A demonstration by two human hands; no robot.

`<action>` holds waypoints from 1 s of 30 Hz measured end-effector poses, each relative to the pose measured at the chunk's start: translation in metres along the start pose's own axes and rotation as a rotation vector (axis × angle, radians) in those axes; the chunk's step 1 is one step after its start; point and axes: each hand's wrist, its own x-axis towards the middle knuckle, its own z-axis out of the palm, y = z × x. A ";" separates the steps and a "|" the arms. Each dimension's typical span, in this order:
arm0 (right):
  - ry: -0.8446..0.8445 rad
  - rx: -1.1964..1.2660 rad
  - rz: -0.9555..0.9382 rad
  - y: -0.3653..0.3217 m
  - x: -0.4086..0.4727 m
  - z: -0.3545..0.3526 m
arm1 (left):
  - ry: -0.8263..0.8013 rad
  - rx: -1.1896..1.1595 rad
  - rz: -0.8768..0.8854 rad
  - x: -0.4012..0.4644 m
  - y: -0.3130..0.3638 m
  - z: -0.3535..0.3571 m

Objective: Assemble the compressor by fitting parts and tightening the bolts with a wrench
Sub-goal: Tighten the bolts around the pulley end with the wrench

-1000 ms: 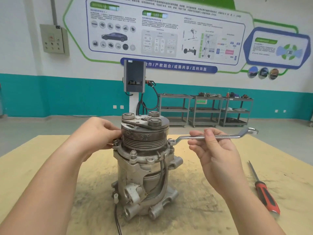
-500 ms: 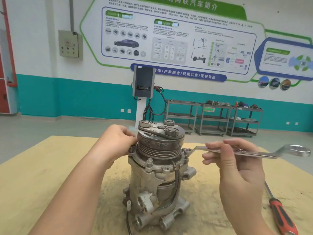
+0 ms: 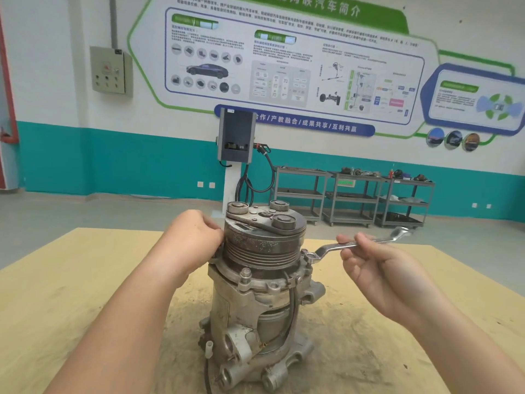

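A grey metal compressor (image 3: 255,302) stands upright on the yellow table (image 3: 71,280), its grooved pulley (image 3: 264,245) on top. My left hand (image 3: 193,240) rests against the pulley's left side, fingers curled at the flange there. My right hand (image 3: 377,265) holds the shaft of a silver ring wrench (image 3: 335,247). The wrench's ring end sits on a bolt (image 3: 309,255) at the right flange. The wrench's far end points right and slightly up.
Behind the table is open grey floor with a charging post (image 3: 235,155) and three metal carts (image 3: 355,194) along the teal wall. A black cable (image 3: 208,376) runs from the compressor's base toward the table's near edge.
The view has shifted so the compressor sits higher and nearer. The wrench's free end has swung back toward the far side while its ring stays on the bolt. The left hand keeps its place.
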 end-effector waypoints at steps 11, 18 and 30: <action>-0.326 -1.005 -1.189 0.042 -0.033 0.013 | -0.081 -0.021 -0.016 -0.007 0.004 -0.003; -0.310 -1.078 -1.380 0.032 -0.026 0.041 | -0.051 -0.026 0.004 -0.006 0.002 -0.009; 0.026 -0.040 -0.251 0.001 0.012 0.009 | -0.083 0.031 0.009 -0.001 0.000 -0.001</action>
